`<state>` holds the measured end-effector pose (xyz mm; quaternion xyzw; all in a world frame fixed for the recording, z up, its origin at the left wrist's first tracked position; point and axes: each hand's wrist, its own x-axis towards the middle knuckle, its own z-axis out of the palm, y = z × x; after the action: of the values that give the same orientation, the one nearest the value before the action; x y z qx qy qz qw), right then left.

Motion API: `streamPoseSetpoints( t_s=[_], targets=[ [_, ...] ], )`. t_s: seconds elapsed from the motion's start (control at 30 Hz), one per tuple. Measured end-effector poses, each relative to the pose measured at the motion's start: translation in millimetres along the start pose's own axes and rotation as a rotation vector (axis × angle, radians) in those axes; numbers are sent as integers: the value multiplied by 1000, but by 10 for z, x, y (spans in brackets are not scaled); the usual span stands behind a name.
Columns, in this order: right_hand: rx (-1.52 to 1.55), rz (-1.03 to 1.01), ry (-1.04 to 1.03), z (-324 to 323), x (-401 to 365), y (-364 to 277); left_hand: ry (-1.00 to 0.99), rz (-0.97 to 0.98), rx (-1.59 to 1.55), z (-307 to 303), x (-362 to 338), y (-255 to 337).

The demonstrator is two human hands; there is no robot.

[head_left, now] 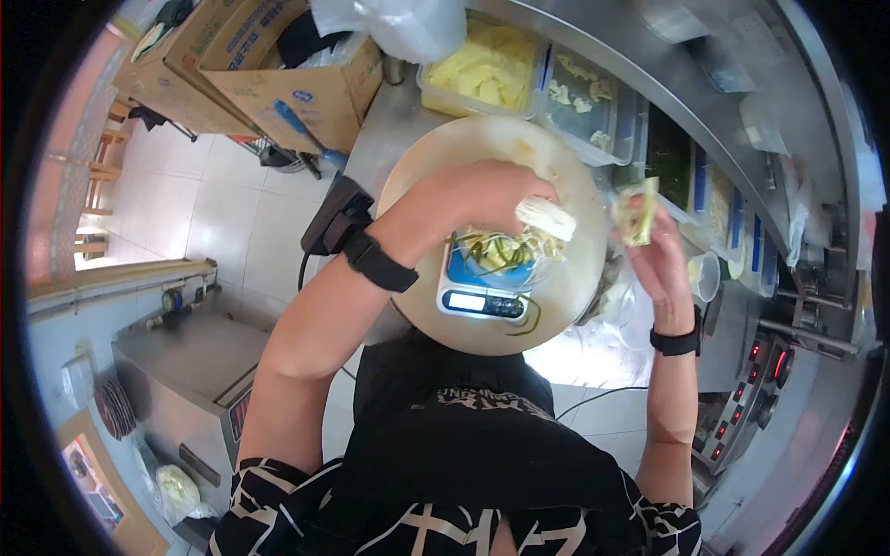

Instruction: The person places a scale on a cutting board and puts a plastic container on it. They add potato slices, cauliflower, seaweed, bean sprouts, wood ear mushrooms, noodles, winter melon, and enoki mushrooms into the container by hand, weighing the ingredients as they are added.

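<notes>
My left hand (505, 195) is closed on a white, finely ridged bundle (545, 219) that looks like enoki mushrooms. It hangs right over a heap of green strips and pale vegetables (501, 250) on a small digital kitchen scale (482, 304) with a blue top and a lit display. Beneath the scale lies a round cutting board (417, 167), and a loose green strip (528, 317) trails beside the display. Off the board's right edge, my right hand (656, 264) grips a pale yellow-green vegetable piece (636, 213), slightly blurred; its kind does not show.
Behind the board stand a tub of yellow slices (482, 69) and a clear tub with pale pieces (584, 97). More food containers (714, 195) line the right under a steel shelf (649, 65). Cardboard boxes (287, 93) sit back left. A black device (337, 215) adjoins the board's left side.
</notes>
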<state>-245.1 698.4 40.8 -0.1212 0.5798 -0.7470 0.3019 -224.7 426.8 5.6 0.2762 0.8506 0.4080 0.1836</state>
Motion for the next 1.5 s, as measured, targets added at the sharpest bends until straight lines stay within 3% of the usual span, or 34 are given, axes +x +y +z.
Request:
streamPoseSetpoints(
  t_s=[0.17, 0.27, 0.37, 0.43, 0.5, 0.57, 0.6, 0.67, 0.8, 0.87, 1.07, 1.5],
  targets=[
    [-7, 290, -22, -73, 12, 114, -17, -47, -15, -71, -12, 103],
    [-63, 71, 155, -150, 325, 20, -8, -23, -54, -35, -36, 95],
    [-804, -189, 592, -81, 422, -90, -11, -50, 29, -38, 27, 37],
    [-966, -104, 281, 458, 155, -144, 30, 10, -9, 14, 51, -29],
    [-1090, -274, -140, 810, -19, 180, 13, -18, 4, 2, 67, -9],
    [-1287, -461, -340, 991, 5, 492, -1, -43, 20, -1, 66, -6],
    [-1284, -461, -343, 1023, 32, 522, 27, -9, 23, 9, 54, -11],
    [-1692, -401, -402, 1055, 160, 549, 61, 21, 29, 23, 57, -42],
    [-1849, -446, -419, 1023, 250, 593, 60, 10, 10, 49, 77, -63],
    [-2117, -358, -503, 1047, 219, 609, 63, 3, 27, 46, 82, -50],
    [-2195, -429, -674, 1004, 307, 567, 62, -15, 49, 49, 109, -72],
    [-2212, -460, -622, 966, 355, 637, 30, -22, 58, 57, 152, -99]
  ],
)
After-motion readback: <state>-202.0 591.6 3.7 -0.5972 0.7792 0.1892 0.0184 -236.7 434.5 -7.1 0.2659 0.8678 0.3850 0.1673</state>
